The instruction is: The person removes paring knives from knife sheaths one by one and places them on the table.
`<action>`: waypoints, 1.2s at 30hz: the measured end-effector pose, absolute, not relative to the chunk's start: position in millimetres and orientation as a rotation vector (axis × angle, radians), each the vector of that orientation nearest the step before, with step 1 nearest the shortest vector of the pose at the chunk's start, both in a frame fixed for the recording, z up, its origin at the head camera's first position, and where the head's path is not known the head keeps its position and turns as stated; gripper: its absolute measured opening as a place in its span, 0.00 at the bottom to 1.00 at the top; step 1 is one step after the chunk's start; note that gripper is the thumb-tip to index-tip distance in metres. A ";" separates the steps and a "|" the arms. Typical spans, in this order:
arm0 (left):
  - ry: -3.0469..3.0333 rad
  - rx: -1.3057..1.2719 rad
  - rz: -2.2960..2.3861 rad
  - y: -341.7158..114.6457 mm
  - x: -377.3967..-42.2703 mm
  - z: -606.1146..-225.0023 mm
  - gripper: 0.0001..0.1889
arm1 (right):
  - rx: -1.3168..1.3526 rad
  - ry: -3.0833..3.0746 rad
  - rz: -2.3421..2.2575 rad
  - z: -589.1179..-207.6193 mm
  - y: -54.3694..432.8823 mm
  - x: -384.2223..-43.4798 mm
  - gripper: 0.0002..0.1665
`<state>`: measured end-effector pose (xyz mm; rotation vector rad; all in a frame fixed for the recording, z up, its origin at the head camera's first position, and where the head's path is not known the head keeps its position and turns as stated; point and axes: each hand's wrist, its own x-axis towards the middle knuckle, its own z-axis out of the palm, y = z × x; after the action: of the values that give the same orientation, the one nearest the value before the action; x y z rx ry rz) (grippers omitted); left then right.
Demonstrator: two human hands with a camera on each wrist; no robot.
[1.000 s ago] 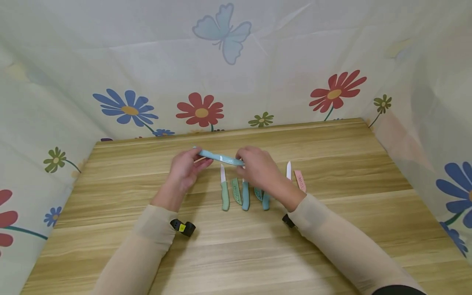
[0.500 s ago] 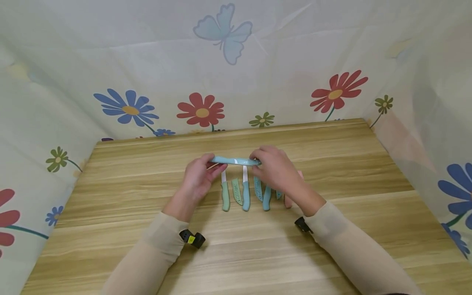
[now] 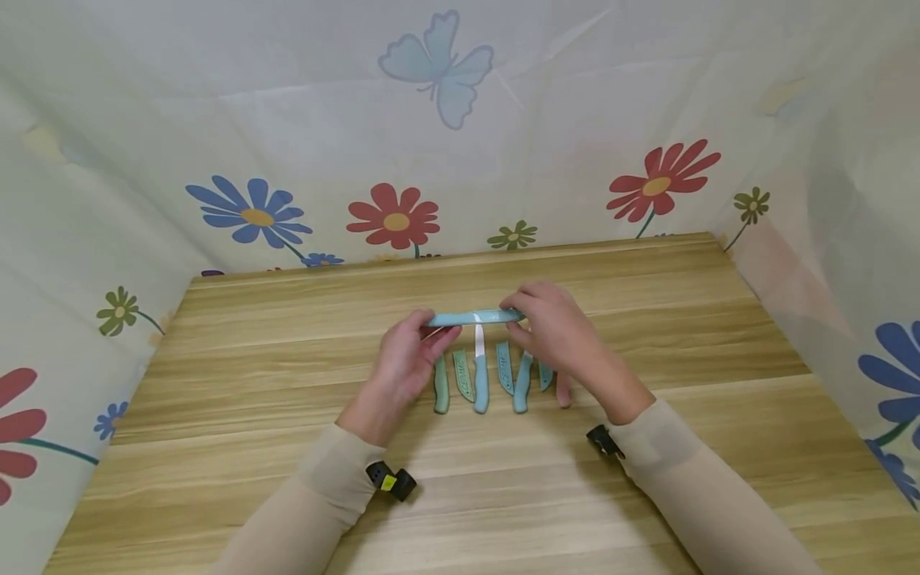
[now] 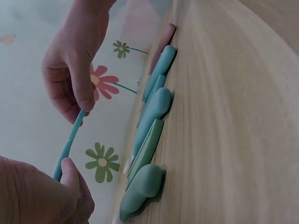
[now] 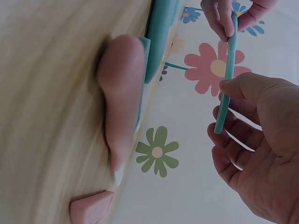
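Note:
A light blue knife [image 3: 456,319] with a matching sheath [image 3: 494,316] over its blade is held level above the table. My left hand [image 3: 406,351] pinches the handle end between thumb and fingers. At the other end, my right hand [image 3: 561,323] pinches the sheath; in the right wrist view its thumb lies against the sheath [image 5: 220,119], with the fingers behind. A sliver of white blade shows where handle and sheath meet. Below lie a green-handled knife [image 3: 442,387], two blue-handled knives, the nearer to the left hand [image 3: 481,383] and another [image 3: 522,387], and a pink-handled knife [image 3: 564,391], partly hidden.
Between the knives lie a green sheath [image 3: 463,377] and two blue ones, one [image 3: 505,367] left of the other [image 3: 547,377]. A pink sheath [image 5: 91,208] shows in the right wrist view. The wooden table [image 3: 489,495] meets a flower-printed curtain [image 3: 287,120] at its back.
Both hands have moved to the right with the sheathed knife. It sloped down to the right before and now lies nearly level. The knives on the table have stayed in place.

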<state>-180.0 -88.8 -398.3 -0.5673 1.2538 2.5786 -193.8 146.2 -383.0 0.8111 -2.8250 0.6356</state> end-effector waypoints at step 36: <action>1.618 -0.430 2.432 -93.5 -181.1 -402.8 0.17 | 0.835 -2.835 0.592 -390.7 152.3 -194.8 0.16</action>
<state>-181.1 -93.5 -402.8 -0.4297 1.6179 2.4324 -194.8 152.3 -390.7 0.8353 -2.8348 0.5918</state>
